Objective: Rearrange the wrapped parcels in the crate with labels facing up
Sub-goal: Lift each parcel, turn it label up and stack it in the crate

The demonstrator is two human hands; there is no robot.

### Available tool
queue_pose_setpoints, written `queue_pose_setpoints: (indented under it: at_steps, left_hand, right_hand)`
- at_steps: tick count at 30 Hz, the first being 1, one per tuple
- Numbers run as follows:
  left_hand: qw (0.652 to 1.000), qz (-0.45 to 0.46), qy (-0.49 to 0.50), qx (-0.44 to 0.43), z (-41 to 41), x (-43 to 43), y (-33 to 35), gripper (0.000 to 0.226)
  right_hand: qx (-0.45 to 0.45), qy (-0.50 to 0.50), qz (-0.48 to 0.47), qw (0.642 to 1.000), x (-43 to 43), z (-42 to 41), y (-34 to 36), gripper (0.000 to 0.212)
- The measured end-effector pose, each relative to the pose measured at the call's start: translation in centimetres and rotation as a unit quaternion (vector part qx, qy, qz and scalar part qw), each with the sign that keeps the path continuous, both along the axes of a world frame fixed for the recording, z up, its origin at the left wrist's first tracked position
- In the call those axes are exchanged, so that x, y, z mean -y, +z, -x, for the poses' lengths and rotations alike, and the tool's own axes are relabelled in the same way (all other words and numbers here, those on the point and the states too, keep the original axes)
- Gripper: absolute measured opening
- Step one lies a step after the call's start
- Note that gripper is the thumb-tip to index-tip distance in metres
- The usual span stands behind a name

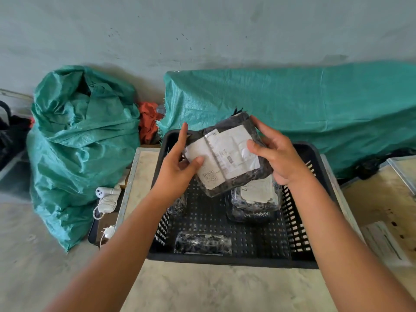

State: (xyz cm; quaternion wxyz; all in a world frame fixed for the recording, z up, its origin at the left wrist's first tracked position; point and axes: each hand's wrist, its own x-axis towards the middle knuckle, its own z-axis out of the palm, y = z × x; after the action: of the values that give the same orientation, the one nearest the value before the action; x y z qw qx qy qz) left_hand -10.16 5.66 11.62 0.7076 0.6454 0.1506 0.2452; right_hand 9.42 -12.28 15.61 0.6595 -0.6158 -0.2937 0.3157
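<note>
A black perforated plastic crate (299, 224) stands on a pale table. Above its far half I hold a dark wrapped parcel (227, 154) with its white label facing up. My left hand (177, 167) grips the parcel's left edge, thumb on the label. My right hand (276, 154) grips its right edge. Inside the crate, a second parcel (254, 203) lies at the right with its label up, partly under the held one. A small label-less parcel (202, 243) lies along the near wall. Another parcel (177, 204) shows at the left, mostly hidden by my left forearm.
The pale table (202, 287) carries the crate. A full green woven sack (78, 143) stands on the floor at the left. A green tarp (292, 109) covers a long object behind the crate. White earbuds and cables (105, 199) lie left of the table.
</note>
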Motion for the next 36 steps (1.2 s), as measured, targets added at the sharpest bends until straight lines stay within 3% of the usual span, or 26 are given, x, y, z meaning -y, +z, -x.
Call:
queue_pose_setpoints:
  at_steps: [4,7,12,16,18,24,29,32,36]
  left_hand:
    - [0.998,0.063,0.01,0.013,-0.6,-0.3,1.1,0.087]
    - [0.994,0.105,0.006,-0.001,-1.4,-1.7,2.4,0.071]
    - [0.99,0.106,-0.077,-0.047,-2.4,-3.6,4.4,0.055]
    - [0.977,0.1,-0.169,-0.082,-2.8,-4.5,5.5,0.051]
    - [0.969,0.098,-0.204,-0.098,-3.3,-4.7,6.0,0.051]
    - [0.962,0.11,-0.231,-0.095,-4.4,-4.7,6.7,0.052]
    - [0.974,0.171,-0.143,-0.029,-3.6,-4.3,4.9,0.058]
    - [0.984,0.094,-0.126,-0.077,-2.5,-4.1,3.7,0.056]
    - [0.968,-0.14,-0.172,-0.119,-1.9,-4.3,4.0,0.055]
  right_hand:
    - [-0.109,-0.057,-0.028,0.992,0.2,1.4,-2.4,0.075]
    - [-0.131,-0.072,-0.019,0.989,0.3,2.5,-3.5,0.076]
    - [-0.059,-0.058,0.021,0.996,0.9,3.0,-3.6,0.084]
    - [-0.013,-0.028,0.02,0.999,1.4,2.7,-1.9,0.056]
    - [-0.02,0.004,0.029,0.999,1.6,2.6,-1.3,0.052]
    - [-0.047,0.013,-0.001,0.999,1.7,3.1,-1.0,0.066]
    - [-0.145,-0.032,-0.01,0.989,1.9,2.6,-1.4,0.095]
    - [-0.112,-0.031,-0.008,0.993,2.2,1.7,-2.1,0.092]
    - [-0.08,0.067,-0.018,0.994,2.2,0.2,-2.0,0.08]
